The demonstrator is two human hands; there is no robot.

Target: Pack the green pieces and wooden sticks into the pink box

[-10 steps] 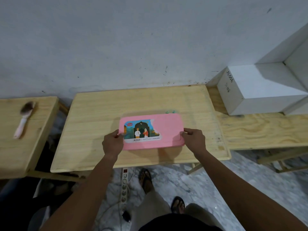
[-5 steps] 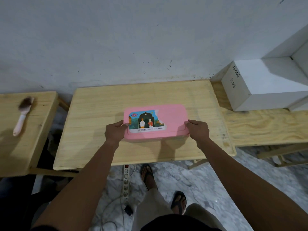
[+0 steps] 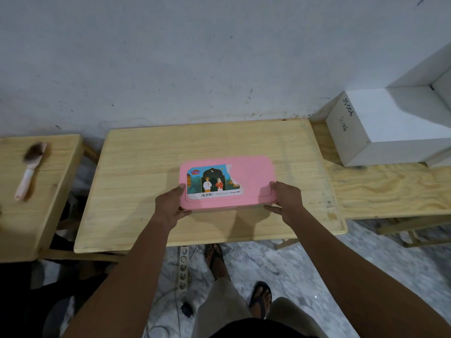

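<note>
Closed pink box, lid on, held over the near half of the wooden table. Left hand clamped on its left end, right hand clamped on its right end, thumbs on top.

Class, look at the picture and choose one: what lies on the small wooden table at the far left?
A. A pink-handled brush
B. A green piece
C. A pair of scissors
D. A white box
A: a pink-handled brush with dark bristles lies alone on the left table; the white box sits on the right, and the hands hold the pink box at the centre.
</note>
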